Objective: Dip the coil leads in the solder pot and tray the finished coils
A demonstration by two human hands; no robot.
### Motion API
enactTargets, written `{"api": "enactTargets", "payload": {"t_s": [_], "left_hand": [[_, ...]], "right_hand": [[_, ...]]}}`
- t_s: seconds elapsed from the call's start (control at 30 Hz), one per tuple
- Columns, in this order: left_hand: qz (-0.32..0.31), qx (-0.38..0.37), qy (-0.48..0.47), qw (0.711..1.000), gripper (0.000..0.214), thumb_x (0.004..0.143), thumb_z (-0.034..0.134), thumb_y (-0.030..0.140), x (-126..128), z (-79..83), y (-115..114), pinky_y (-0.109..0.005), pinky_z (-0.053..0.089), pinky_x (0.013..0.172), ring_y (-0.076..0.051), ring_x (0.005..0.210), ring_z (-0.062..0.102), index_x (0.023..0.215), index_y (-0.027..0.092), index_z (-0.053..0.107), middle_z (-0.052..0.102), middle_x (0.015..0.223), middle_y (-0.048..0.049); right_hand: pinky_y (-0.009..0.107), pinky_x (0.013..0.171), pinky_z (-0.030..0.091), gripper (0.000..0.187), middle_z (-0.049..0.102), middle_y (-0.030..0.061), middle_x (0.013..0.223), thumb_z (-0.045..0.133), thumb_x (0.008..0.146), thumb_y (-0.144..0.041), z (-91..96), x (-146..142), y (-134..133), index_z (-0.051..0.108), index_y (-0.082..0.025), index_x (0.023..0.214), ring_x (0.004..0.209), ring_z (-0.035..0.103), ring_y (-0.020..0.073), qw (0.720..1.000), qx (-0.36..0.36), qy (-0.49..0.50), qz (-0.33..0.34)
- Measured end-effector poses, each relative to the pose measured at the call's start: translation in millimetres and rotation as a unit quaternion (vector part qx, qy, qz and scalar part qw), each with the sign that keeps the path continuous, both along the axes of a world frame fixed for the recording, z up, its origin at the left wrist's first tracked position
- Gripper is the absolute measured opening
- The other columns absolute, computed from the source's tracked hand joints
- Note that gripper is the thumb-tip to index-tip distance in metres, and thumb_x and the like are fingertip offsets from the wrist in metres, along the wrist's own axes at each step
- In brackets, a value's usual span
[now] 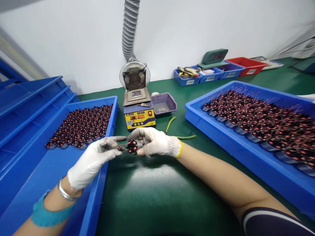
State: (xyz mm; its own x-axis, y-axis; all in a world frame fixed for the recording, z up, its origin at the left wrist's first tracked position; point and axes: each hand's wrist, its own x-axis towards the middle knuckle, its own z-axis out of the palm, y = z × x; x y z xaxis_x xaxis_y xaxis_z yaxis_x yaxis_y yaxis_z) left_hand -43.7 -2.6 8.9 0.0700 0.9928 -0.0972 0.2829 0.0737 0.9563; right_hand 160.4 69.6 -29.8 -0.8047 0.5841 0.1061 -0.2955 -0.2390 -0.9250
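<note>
Obs., head view. Your left hand [95, 159] and right hand [155, 143], both in white knit gloves, meet over the green mat [152, 193], just in front of the solder pot [139, 115]. Between them you hold one wound stator [132, 146], dark core with red-copper windings, clear of the mat.

Right hand: fingers curled closed around the stator's right side, thumb underneath. Left hand: soiled thumb and forefinger pinched together at the stator's left edge, where thin wire leads stick out. You cannot tell whether the pinch is on a lead or on the body itself. The other left fingers are folded in. A metal bangle [66, 193] sits on your left wrist.

Surroundings: the left blue tray [61, 183] has rows of like stators filling its far half, and the near floor is bare. The right blue tray [221, 139] is packed with stators in rows. Behind the solder pot stands a small fan [135, 78] under a ribbed hose [130, 29]. A grey dish [164, 103] sits just right of the pot. A green-handled tool [183, 136] lies on the mat near your right hand.
</note>
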Motion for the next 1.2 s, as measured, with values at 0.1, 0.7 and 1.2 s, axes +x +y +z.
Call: {"api": "enactTargets", "payload": {"t_s": [0.1, 0.7, 1.2], "left_hand": [[0.016, 0.015, -0.013, 1.000, 0.015, 0.069, 0.072, 0.029, -0.3, -1.5, -0.6, -0.037, 0.046, 0.089, -0.026, 0.102, 0.058, 0.070, 0.018, 0.064, 0.063, 0.116, -0.0095], [0.101, 0.063, -0.066, 0.991, 0.021, 0.068, 0.074, 0.031, 20.2, -12.2, -7.2, -0.029, 0.049, 0.076, -0.019, 0.081, 0.061, 0.080, 0.015, 0.069, 0.068, 0.083, -0.0046], [0.018, 0.014, 0.058, 0.998, 0.030, 0.081, 0.056, 0.040, 15.2, 4.6, -13.1, -0.019, 0.036, 0.043, -0.008, 0.043, 0.044, 0.061, 0.017, 0.053, 0.051, 0.048, 0.0033]], "right_hand": [[0.018, 0.053, 0.047, 0.047, 0.060, 0.0015, 0.084, 0.073, 0.053, -0.010, 2.4, 0.3, -1.4, 0.051, -0.014, 0.094, 0.072, 0.059, 0.0108, 1.000, 0.002, -0.018, -0.010], [0.022, 0.066, 0.048, 0.046, 0.062, -0.0009, 0.082, 0.069, 0.053, -0.002, 3.2, -6.2, -12.9, 0.053, -0.015, 0.093, 0.074, 0.060, 0.0098, 0.999, -0.004, -0.047, 0.013], [0.018, 0.054, 0.044, 0.046, 0.059, -0.0020, 0.073, 0.070, 0.053, -0.006, 4.0, -8.0, -17.5, 0.052, -0.016, 0.095, 0.065, 0.056, 0.0088, 0.997, -0.030, -0.065, 0.007]]}}
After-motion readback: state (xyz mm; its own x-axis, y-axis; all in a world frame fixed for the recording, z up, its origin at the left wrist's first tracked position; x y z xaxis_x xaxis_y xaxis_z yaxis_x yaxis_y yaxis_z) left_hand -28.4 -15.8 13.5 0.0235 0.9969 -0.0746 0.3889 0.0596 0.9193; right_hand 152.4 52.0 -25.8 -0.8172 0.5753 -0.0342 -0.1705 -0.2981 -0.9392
